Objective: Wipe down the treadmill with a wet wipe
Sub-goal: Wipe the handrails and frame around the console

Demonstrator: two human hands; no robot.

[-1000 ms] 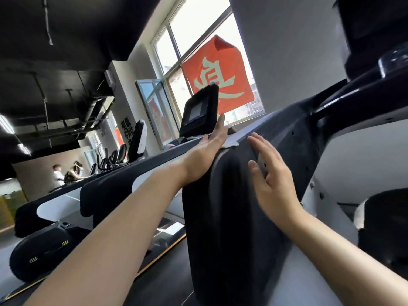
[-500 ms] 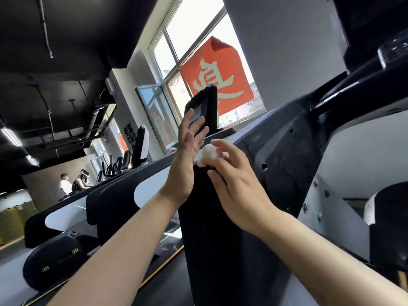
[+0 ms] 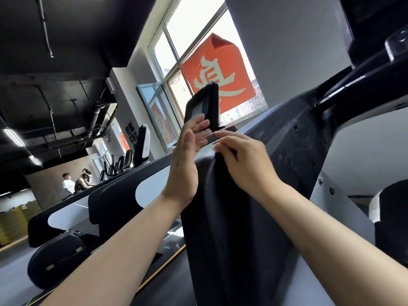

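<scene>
Head view: at frame centre a thin, limp wipe (image 3: 210, 141) is pinched between left hand (image 3: 187, 160) and right hand (image 3: 245, 160) above the treadmill (image 3: 231, 217) upright; light and easily torn, best taken by its edges.

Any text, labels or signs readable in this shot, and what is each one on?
"良": large pale character on the orange-red banner hanging at the window.
Black characters on the far wall: too small and blurred to read.
Console screen of the neighbouring treadmill: nothing legible.
</scene>
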